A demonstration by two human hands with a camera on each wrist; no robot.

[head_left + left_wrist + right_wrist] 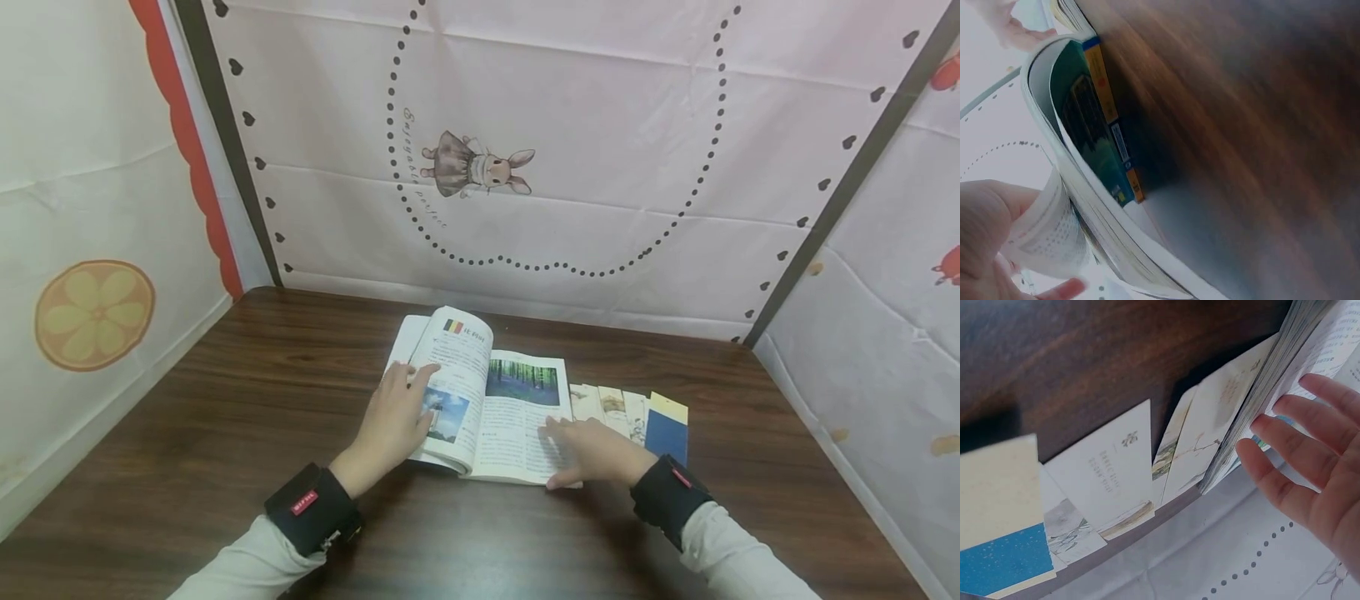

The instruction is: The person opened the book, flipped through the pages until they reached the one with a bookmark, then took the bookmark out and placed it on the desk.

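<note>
An open book (517, 450) lies on the table, its left side raised in a curve. Its left page has a small flag and a sky picture; the right one carries a forest photo. My left hand (393, 417) is at the outer edge of the left side, and in the left wrist view a curled page (1050, 240) passes between its thumb and fingers. Some fingertips are hidden there. My right hand (596, 450) rests on the right page near its outer edge, fingers extended and spread apart, gripping nothing.
Several illustrated cards (1113, 472) lie overlapping just right of the book, with a blue and cream card (667, 429) at the far end. The brown wooden table (480, 542) meets a printed cloth wall (600, 192) at the back and sides.
</note>
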